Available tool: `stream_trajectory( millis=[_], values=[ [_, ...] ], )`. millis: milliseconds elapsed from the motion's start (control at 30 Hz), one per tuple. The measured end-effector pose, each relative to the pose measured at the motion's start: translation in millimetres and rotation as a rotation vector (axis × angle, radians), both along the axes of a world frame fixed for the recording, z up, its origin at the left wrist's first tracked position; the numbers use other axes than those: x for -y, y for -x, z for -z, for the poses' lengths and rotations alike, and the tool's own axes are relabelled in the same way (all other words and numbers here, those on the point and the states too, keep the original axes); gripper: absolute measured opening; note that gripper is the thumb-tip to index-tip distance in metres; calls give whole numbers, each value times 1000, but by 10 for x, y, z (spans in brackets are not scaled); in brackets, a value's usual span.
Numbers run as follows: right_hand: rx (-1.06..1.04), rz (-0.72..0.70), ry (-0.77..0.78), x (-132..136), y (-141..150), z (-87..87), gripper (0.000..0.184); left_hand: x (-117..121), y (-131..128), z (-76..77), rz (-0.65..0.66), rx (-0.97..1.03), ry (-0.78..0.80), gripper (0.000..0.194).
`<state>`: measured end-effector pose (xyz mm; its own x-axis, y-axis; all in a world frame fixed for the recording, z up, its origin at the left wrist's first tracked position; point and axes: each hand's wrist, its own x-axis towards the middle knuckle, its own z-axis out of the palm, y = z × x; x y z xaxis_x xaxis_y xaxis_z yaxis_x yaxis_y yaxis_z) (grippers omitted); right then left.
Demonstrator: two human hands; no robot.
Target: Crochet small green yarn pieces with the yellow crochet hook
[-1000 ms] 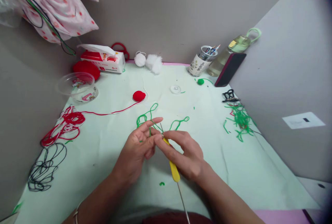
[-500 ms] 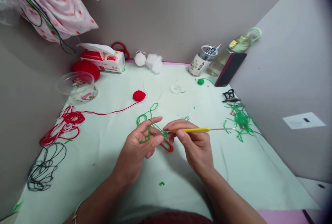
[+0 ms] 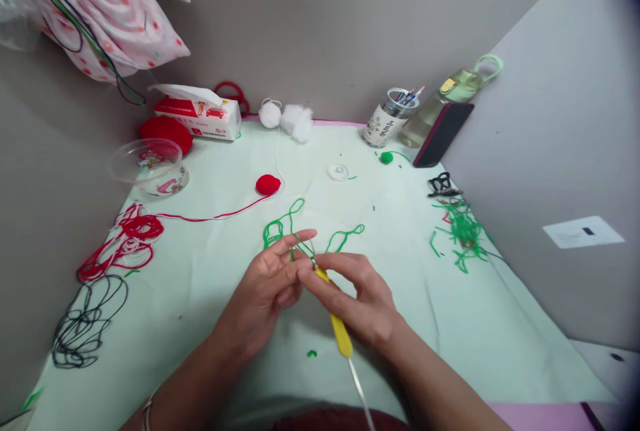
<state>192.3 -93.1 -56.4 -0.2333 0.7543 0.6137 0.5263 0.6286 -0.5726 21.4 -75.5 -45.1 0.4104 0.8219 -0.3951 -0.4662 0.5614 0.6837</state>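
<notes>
My left hand pinches green yarn near its fingertips, with a strand running over the raised index finger. My right hand is closed on a yellow-handled crochet hook, whose metal tip sticks up between the hands. The handle slants down toward me, a metal shaft showing below it. Both hands meet at the small green stitches, mostly hidden by fingers. Behind them lie loose loops of the green yarn on the pale cloth, one loop stretching out to the right.
Red yarn balls, red-and-white yarn and dark cord lie left. A clear tub and tissue box stand behind. At right are a pen holder, bottle, phone, claw clip and green scraps.
The hook has swung from lying level, pointing right, to slanting down toward me. An orange loop below the hands is no longer visible. More green yarn shows behind my right hand.
</notes>
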Motion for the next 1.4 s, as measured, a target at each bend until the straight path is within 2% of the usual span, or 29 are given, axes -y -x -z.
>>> stream_trajectory(
  millis=[133,333,400,467,567,633,767,900,967,1033,1167,1400],
  values=[
    [-208,-56,43,-38,-3,-34,26,-29,18,-6,5,14,-19,49],
    [-655,-74,431,-128,-23,-99,21,-46,45,-6,-64,-168,-122,41],
    [-706,-89,502,-133,-15,-65,22,-28,26,12,-68,-205,-140,41],
    [-558,-56,407,-108,2,-15,20,-3,-7,28,-72,-222,-141,45],
    [-178,1,95,-46,30,39,29,29,-56,32,-65,-185,-109,55],
    [-95,20,-2,-27,36,35,35,33,-72,24,-42,-113,-60,57],
    [-366,29,138,-92,-20,-44,23,-5,-41,17,8,43,31,49],
    [-740,79,318,-205,-131,-104,18,-50,33,17,-39,56,52,40],
    [-855,61,386,-233,-164,-113,17,-60,48,11,-63,35,32,39],
    [-880,11,435,-228,-167,-109,16,-60,40,4,-81,5,8,34],
    [-800,-83,452,-167,-125,-75,16,-49,2,5,-95,-21,-22,22],
    [-738,-90,400,-152,-98,-32,18,-36,-3,4,-84,-15,-17,18]
  ],
)
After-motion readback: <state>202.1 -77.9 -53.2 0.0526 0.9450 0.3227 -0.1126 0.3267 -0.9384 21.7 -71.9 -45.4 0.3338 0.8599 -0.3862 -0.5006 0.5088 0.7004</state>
